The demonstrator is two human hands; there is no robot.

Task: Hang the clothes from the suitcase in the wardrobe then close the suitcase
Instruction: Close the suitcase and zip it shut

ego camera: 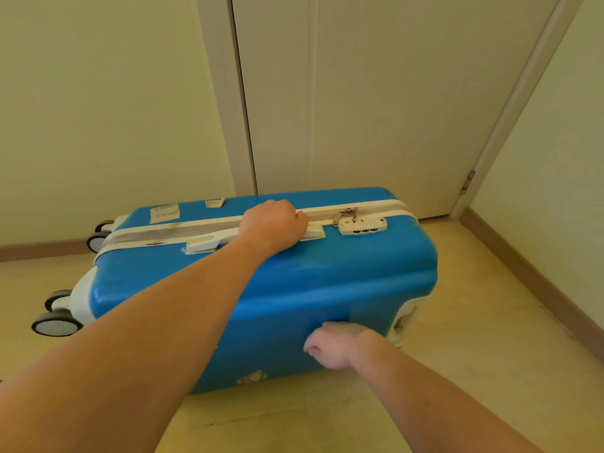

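Note:
A blue hard-shell suitcase (343, 279) with white trim stands on its long side on the floor, zipped closed. My left hand (273, 225) grips the white side handle (202, 245) on its upper face, fingers curled around it. A white combination lock (362, 225) with zipper pulls sits just right of that hand. My right hand (333, 344) is against the near blue face, low down, with fingers loosely curled and holding nothing. No clothes are visible.
The suitcase wheels (55, 323) point left. A closed pale door (376, 93) stands right behind the suitcase, hinge at the right. Walls close in on the left and right, with a baseboard (539, 282) along the right. Tiled floor (474, 371) lies in front.

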